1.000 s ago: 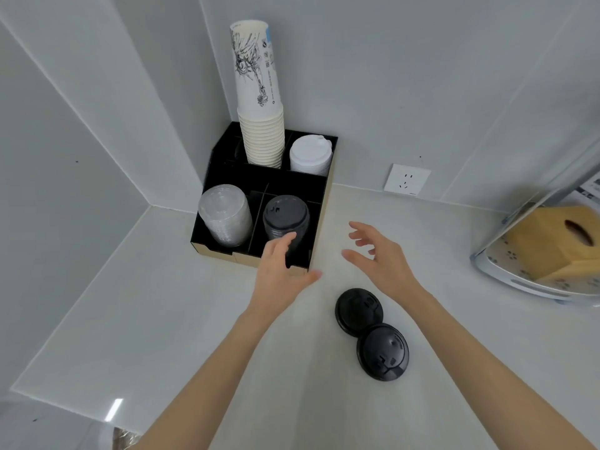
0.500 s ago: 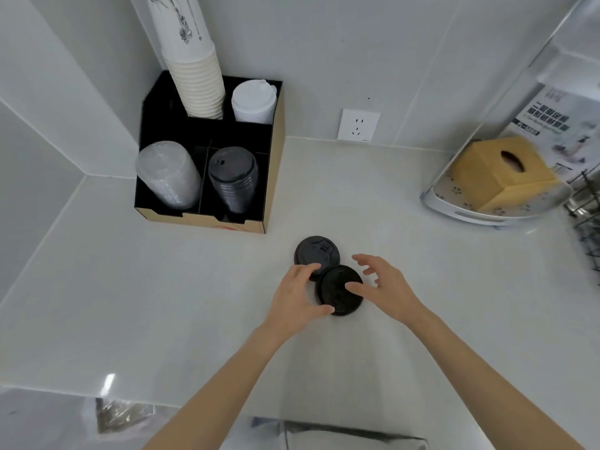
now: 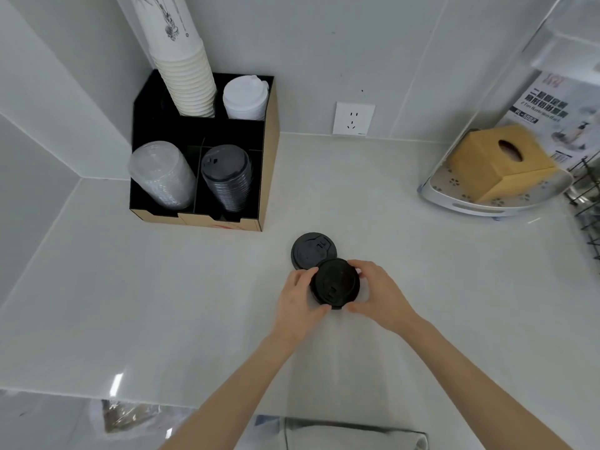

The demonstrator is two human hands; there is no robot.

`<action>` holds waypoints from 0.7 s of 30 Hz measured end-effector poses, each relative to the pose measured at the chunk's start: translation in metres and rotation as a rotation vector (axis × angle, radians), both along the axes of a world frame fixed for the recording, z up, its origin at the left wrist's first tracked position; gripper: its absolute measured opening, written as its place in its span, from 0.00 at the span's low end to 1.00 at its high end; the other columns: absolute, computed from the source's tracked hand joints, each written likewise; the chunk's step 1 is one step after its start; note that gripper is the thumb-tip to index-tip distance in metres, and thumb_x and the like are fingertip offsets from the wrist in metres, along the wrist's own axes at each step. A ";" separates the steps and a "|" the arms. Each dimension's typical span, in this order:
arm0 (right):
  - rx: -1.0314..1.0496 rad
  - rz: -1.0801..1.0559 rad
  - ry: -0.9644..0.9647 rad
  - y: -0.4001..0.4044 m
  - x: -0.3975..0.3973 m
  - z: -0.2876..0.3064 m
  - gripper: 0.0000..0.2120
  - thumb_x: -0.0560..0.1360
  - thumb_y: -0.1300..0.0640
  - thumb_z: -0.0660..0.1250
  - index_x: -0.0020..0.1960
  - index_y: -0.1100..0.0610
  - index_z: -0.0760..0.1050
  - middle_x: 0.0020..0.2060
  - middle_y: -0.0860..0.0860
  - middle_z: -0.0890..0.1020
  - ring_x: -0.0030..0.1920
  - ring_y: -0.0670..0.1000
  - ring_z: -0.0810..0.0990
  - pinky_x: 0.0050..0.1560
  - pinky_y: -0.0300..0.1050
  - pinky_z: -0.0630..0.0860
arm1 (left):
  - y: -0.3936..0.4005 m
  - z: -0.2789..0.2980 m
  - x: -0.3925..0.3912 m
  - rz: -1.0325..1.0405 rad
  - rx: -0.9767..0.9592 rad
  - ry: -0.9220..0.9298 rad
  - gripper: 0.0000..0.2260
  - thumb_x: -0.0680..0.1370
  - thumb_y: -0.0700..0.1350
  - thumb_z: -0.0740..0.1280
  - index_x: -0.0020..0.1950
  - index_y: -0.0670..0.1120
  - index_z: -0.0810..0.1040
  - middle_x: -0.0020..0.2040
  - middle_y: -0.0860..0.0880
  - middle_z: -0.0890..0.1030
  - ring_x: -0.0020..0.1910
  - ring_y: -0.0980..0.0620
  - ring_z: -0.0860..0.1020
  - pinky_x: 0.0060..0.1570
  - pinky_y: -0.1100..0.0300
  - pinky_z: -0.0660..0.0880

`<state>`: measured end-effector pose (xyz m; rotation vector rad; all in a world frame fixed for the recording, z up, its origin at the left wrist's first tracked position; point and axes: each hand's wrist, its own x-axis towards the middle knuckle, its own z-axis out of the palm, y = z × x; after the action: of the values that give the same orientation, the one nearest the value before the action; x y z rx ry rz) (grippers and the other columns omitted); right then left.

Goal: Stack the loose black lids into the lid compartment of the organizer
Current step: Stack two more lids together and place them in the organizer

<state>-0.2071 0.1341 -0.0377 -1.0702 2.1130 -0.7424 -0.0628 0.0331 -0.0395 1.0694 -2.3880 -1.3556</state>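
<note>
Two loose black lids lie on the white counter, overlapping. The nearer lid [image 3: 335, 284] is gripped at its left rim by my left hand [image 3: 300, 295] and at its right rim by my right hand [image 3: 378, 292]. The farther lid [image 3: 311, 250] lies untouched just behind it. At the back left stands the black organizer [image 3: 271, 157]; its front right compartment holds a leaning stack of black lids [image 3: 227, 177].
The organizer also holds clear lids [image 3: 160, 175], a tall stack of paper cups [image 3: 188, 79] and white lids [image 3: 245, 99]. A wall socket [image 3: 354, 118] is behind. A tray with a tissue box [image 3: 500, 160] and a wire rack [image 3: 587, 203] stand at the right.
Both hands came back from the organizer to the loose lids and closed on the nearer lid's rim. The camera view tilted down and shifted right.
</note>
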 end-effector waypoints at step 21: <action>-0.265 0.061 0.005 -0.127 0.019 0.061 0.34 0.60 0.57 0.78 0.64 0.52 0.69 0.59 0.48 0.71 0.50 0.43 0.72 0.47 0.23 0.67 | -0.121 0.050 0.027 0.130 -0.199 0.178 0.33 0.62 0.44 0.77 0.64 0.45 0.69 0.56 0.51 0.68 0.53 0.53 0.72 0.49 0.80 0.64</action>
<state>-0.1878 0.0073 0.0236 -1.2697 2.0148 -1.0119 -0.0361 -0.0880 0.0105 0.9873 -2.2278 -1.0947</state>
